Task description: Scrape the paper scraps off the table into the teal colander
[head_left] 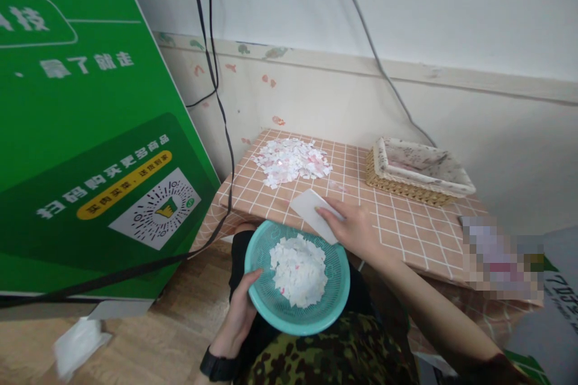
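My left hand [241, 307] grips the left rim of a turquoise plastic colander [336, 307], thumb over the edge and fingers hidden beneath it. Inside the colander lies a heap of small white paper scraps [300, 271], with a few pink bits among them. A flat white card [311, 210] is pinched in my right hand [350, 222], slanting over the table's front edge and the colander's upper right rim. Farther back on the table, left of the card, spreads a pile of white and pink paper scraps [291, 159].
The table wears a brown checked cloth [397, 228]. A cloth-lined wicker basket [415, 174] stands at its back right. To the left rises a green cabinet [90, 132], with a black strap [228, 162] hanging down before it. A white plastic bag [79, 346] lies on the floor.
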A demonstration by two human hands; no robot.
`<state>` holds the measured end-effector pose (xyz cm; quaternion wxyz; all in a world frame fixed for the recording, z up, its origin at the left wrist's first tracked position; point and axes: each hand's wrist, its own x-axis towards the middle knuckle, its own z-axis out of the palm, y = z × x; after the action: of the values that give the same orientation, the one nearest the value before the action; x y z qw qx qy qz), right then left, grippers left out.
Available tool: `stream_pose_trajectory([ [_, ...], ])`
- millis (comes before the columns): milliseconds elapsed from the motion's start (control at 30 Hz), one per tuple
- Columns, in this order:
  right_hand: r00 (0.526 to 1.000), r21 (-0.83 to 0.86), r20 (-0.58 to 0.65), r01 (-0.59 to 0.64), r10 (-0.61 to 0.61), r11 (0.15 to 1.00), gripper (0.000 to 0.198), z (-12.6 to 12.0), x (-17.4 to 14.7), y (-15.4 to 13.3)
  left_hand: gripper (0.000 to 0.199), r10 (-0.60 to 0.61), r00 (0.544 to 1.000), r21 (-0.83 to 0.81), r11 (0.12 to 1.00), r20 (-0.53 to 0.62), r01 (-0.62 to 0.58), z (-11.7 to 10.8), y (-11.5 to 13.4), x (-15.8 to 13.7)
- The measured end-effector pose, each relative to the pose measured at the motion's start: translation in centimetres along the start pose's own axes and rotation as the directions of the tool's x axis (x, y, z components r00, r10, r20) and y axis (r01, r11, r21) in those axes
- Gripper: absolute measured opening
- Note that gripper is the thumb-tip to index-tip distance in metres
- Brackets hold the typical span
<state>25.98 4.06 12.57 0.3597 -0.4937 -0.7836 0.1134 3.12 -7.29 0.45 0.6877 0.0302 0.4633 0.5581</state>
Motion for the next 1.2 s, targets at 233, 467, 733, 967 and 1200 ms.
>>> stream_pose_trajectory([
  [233, 0.982, -0.030, 0.045, -0.182, 0.183, 0.983, 0.030, 5.0, 4.4, -1.1, 0.025, -0.015, 1.000, 0.008, 1.000, -0.028, 0.015, 0.1, 0.3, -0.2],
  [467, 0.934, -0.140, -0.132, -0.349, 0.331, 0.927, 0.032, 2.1, 5.0, 4.1, 0.020, -0.025, 0.998, -0.034, 0.999, -0.056, 0.024, -0.8, 0.2, 0.3],
  [733, 0.846, -0.229, -0.313, -0.507, 0.430, 0.831, 0.036, -3.1, 3.8, 9.9, 0.019, -0.017, 0.997, -0.024, 1.000, -0.076, 0.016, -2.2, -0.1, 1.1],
  [967, 0.876, -0.208, -0.328, -0.432, 0.353, 0.877, 0.035, -3.4, 3.7, 7.7, 0.020, -0.001, 0.997, -0.030, 1.000, -0.072, -0.002, -2.6, -0.8, 2.1],
  [1200, 0.943, -0.315, -0.232, -0.305, 0.239, 0.899, 0.046, 0.5, 1.7, 3.6, 0.024, 0.030, 0.999, -0.036, 0.999, -0.036, -0.032, -3.2, -1.5, 3.3],
])
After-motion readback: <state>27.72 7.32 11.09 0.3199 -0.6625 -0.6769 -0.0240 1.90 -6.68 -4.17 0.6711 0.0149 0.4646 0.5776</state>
